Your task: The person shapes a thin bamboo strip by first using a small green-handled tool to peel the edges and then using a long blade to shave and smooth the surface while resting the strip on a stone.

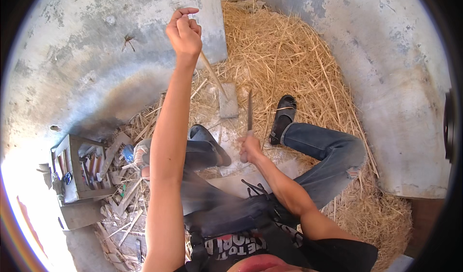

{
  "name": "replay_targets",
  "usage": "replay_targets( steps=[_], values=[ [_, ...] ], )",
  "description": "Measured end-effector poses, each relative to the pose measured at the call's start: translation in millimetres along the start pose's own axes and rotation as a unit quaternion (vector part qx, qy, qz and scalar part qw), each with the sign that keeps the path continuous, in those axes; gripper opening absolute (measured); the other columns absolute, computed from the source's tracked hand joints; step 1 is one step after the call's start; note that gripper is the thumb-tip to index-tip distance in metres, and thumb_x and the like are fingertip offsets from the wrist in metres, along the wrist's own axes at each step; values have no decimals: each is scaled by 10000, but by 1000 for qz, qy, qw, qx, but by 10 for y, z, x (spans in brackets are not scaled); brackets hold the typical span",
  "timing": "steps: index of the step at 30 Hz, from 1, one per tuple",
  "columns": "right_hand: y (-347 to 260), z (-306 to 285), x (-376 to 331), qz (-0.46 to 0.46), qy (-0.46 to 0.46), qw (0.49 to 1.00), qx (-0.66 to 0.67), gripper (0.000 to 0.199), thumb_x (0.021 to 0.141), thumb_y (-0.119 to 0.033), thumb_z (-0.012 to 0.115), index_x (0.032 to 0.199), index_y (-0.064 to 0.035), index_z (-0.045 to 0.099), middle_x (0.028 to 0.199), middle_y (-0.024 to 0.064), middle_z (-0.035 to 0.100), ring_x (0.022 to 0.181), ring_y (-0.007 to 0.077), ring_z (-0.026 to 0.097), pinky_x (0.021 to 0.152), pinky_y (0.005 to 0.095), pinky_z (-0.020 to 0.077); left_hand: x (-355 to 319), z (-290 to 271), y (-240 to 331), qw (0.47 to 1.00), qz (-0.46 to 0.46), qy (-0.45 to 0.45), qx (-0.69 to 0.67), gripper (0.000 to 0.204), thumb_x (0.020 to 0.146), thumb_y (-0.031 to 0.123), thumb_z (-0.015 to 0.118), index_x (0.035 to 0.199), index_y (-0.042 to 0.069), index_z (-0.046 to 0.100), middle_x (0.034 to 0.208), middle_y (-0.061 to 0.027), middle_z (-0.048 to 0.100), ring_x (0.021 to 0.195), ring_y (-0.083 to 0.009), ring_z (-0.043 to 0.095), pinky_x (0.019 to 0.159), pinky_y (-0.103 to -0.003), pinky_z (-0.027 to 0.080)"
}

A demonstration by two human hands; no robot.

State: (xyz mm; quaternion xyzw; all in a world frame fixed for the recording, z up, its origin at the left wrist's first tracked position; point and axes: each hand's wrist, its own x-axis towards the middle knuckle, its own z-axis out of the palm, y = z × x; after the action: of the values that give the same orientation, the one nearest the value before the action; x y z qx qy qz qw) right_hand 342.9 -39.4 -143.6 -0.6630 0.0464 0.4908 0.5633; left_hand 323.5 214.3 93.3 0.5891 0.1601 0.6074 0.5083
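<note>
My right hand [250, 148] is wrapped round the handle of a long, narrow-bladed knife [250, 110], its blade pointing away from me between my feet. My left hand [184, 33] is raised high at arm's length in front of the grey wall. Its fingers are curled in, with one bent out at the top; anything thin in them is too small to make out. Behind that wrist runs the wooden handle of a hoe [228, 102], whose flat grey blade rests on the floor. I cannot see where the handle ends.
Loose straw [294, 55] covers the floor ahead and right, up to a curved wall [395, 69]. My black shoes [284, 113] stand apart. At left, a wooden box [77, 166] holds several tools, beside wood scraps [126, 195]. A pale board [241, 183] lies near my legs.
</note>
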Motion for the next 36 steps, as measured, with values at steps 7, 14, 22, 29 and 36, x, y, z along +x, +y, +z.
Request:
replay_targets(
  steps=[7,14,22,29,36],
  values=[
    [-1392,93,-61,-355,-70,924,122,306,845,-119,742,674,-102,489,574,2,514,404,113,456,381,314,351,77,178,-109,1000,-1,-9,-5,332,970,135,341,1005,-65,604,496,44,293,431,-58,207,419,-278,191],
    [-73,164,-72,-68,-39,989,-122,478,989,-377,508,681,-20,587,532,39,494,454,187,542,463,392,445,81,187,-125,1000,-3,-23,5,335,974,143,341,1012,-70,596,496,44,284,431,-59,210,417,-280,192],
    [-1420,-52,-256,-313,-110,938,100,281,865,-100,721,682,-61,511,505,14,477,384,137,484,365,307,379,69,59,-107,1000,-2,-12,-4,347,963,142,334,1021,-85,589,508,49,271,447,-65,210,425,-273,205],
    [-872,312,-274,-452,-47,891,27,249,891,-139,703,705,-65,555,566,40,543,415,128,496,401,311,364,39,76,-85,1000,-2,-6,-1,346,964,142,327,1017,-78,588,511,47,281,439,-67,194,424,-276,203],
    [-320,-57,-54,-15,-8,999,50,260,920,-168,668,732,-36,545,546,19,479,390,144,432,392,337,382,45,-138,-27,1000,4,16,-8,336,967,146,328,1014,-64,585,513,38,286,446,-68,200,428,-284,192]
  ],
)
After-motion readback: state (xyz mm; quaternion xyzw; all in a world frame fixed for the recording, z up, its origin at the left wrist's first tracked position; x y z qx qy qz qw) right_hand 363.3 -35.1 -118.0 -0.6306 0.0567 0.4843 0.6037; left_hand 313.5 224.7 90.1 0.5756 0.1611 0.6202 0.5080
